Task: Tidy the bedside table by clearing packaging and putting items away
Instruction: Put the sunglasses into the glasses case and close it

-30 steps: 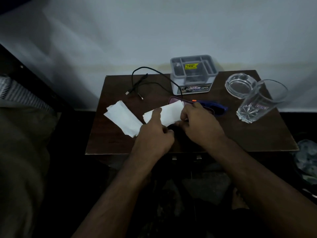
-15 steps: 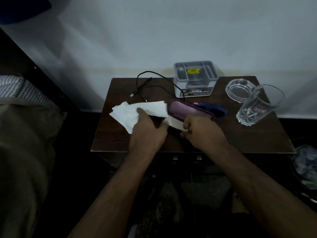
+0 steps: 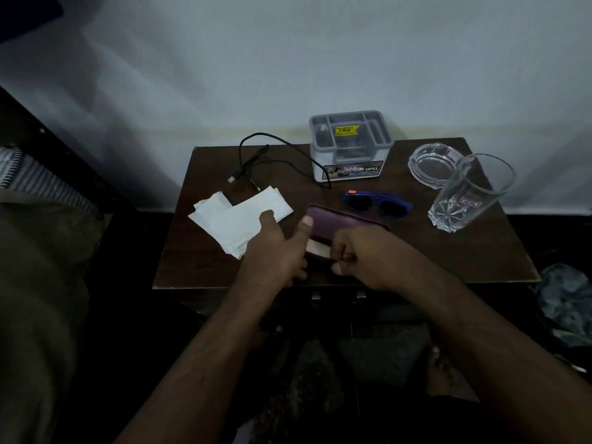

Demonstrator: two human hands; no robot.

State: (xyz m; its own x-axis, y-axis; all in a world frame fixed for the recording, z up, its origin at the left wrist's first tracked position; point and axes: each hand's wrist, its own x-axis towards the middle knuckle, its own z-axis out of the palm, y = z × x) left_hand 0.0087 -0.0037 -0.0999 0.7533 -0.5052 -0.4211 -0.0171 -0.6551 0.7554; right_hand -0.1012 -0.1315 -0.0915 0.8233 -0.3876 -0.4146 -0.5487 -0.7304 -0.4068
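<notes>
On the dark wooden bedside table (image 3: 480, 251), my left hand (image 3: 275, 251) rests with straight fingers on a loose stack of white papers (image 3: 230, 219), thumb raised toward a purple case (image 3: 342, 219). Just to its right, my right hand (image 3: 365, 254) is curled and pinches a small white slip (image 3: 316, 248) at the case's front edge. The hand covers the near part of the case. Blue sunglasses (image 3: 378, 203) lie folded just behind the case.
A grey compartment organiser (image 3: 350, 149) stands at the back, with a black cable (image 3: 256, 158) looped to its left. A glass ashtray (image 3: 431, 165) and a tall drinking glass (image 3: 471, 193) stand at the right. Bedding lies to the left, crumpled cloth (image 3: 567, 302) on the floor at right.
My left hand has carried a white paper leftward onto the other paper, uncovering the purple case and the sunglasses. My right hand stays at the case with the small slip.
</notes>
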